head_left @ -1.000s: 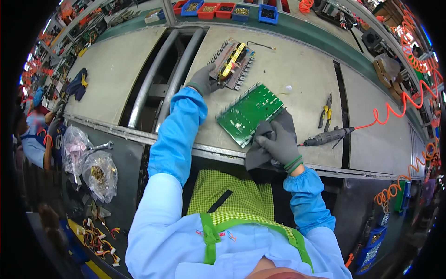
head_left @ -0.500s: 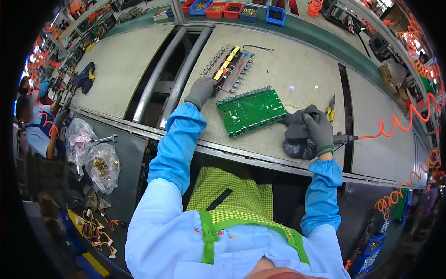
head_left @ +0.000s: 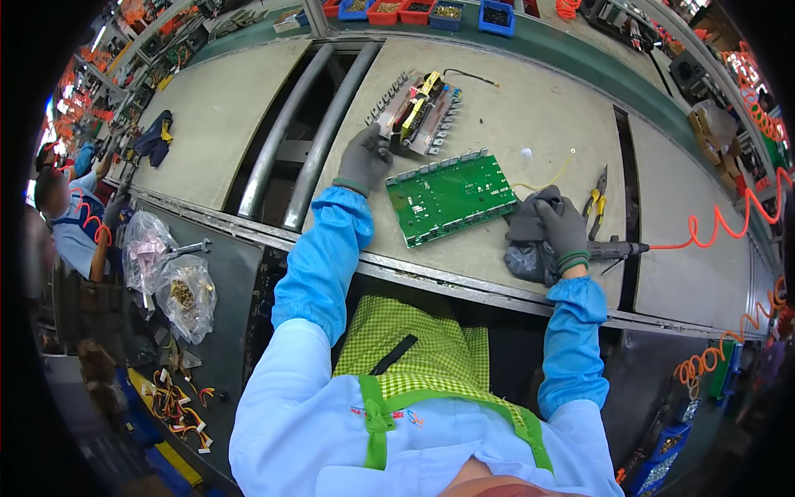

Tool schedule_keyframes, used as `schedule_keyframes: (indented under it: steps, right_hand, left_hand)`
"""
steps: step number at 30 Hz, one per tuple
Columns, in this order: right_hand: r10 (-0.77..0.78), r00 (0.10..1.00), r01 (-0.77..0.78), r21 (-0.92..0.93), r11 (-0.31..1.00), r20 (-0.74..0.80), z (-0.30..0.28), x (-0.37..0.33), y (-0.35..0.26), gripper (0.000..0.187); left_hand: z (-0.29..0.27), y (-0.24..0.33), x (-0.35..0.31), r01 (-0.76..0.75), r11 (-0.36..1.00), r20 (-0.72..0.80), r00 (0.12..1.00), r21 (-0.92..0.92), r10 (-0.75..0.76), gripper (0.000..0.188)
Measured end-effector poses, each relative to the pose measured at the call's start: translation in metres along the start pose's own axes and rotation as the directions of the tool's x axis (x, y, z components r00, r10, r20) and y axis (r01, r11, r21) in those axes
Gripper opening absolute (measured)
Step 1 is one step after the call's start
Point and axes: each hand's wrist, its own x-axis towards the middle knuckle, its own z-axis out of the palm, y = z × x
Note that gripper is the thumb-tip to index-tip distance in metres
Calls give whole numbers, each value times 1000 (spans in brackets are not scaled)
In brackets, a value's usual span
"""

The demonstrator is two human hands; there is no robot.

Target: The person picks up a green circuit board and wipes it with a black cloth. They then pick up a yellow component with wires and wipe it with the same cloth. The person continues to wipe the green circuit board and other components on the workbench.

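- Bare bench (head_left: pixel 542 108) gives me a lane right of upper centre.
- Above my left fingers (head_left: pixel 378 141), the component assembly (head_left: pixel 424 114) bars the way.
- Mid-frame, the green circuit board (head_left: pixel 451 199) fills the room towards my right fingers (head_left: pixel 550 217).
- Just right of those, pliers (head_left: pixel 594 201) and a power driver (head_left: pixel 613 249) block me.

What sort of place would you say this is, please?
Most likely an electronics assembly or repair workshop: a green circuit board lies on the worktable, pliers lie to its right, and red and blue bins, some visibly holding small parts, line the far side.
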Motion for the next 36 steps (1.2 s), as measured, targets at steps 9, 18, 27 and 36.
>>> schedule_keyframes:
  steps: [9,18,27,36]
  right_hand:
    - [-36,999,37,70,997,-13,-3,-2,-4,51]
    - [6,1000,-5,58,998,-2,3,-2,-8,49]
    - [-32,999,29,-70,997,-34,5,-2,-18,47]
    - [-160,987,160,-59,985,-1,9,0,-16,49]
  left_hand:
    - [23,26,9,-308,296,216,927,904,306,48]
    - [153,38,3,-622,-517,799,546,589,253,37]
    - [186,-76,103,-484,-824,302,865,293,-401,40]
    - [145,-103,136,-463,-811,412,858,357,-308,31]
